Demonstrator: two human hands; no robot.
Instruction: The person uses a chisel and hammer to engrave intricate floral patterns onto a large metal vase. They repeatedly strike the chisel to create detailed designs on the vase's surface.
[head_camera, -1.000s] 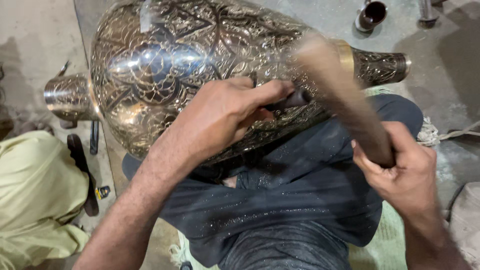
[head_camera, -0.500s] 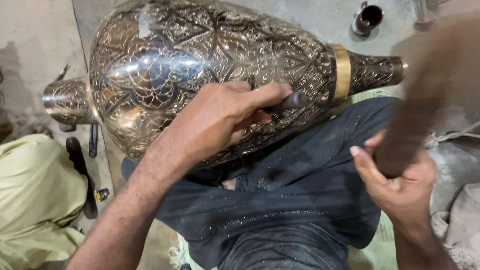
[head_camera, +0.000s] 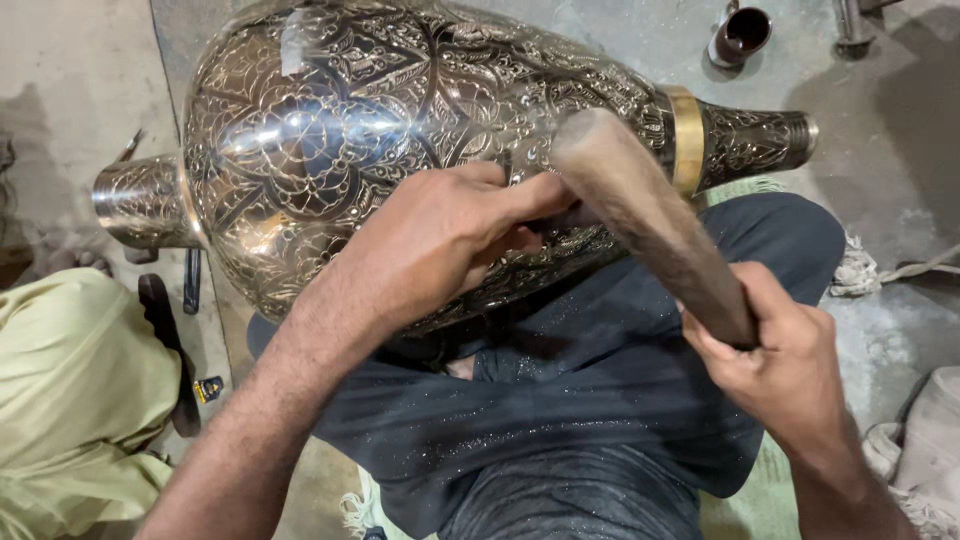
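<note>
Across the lap, on dark trousers, lies a big engraved metal vase on its side, foot to the left, brass-banded neck to the right; its inside is out of sight. Left hand rests on the vase's belly, fingers curled around a small dark tool pressed to the surface, mostly hidden. Right hand grips the lower end of a wooden mallet, fingers wrapped tight, its head over the tool and blocking part of the vase's shoulder. Yellow cloth at left. Small dark cup on the concrete floor above the neck, contents not discernible.
</note>
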